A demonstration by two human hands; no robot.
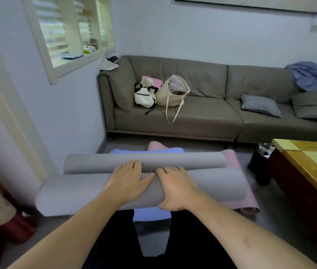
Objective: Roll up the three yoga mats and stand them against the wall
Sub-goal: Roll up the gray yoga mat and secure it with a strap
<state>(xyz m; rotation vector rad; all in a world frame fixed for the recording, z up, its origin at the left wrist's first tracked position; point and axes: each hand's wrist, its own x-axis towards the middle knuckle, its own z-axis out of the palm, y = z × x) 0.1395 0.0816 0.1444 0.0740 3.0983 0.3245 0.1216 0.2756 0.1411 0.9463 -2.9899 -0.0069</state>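
A grey yoga mat (76, 193) lies across the floor in front of me, mostly rolled into a thick roll, with its free end (153, 160) curled up just beyond. My left hand (129, 180) presses flat on top of the roll near its middle. My right hand (175, 188) sits beside it, fingers over the top and thumb under the near side. Under the grey mat lie a blue mat (151, 215) and a pink mat (237, 205), both spread flat on the floor.
A grey sofa (202, 117) with bags and cushions stands against the far wall. A wooden table (309, 167) and a dark waste bin (260, 162) are at the right. The left wall (72, 117) has a window; red shoes (17, 228) lie at lower left.
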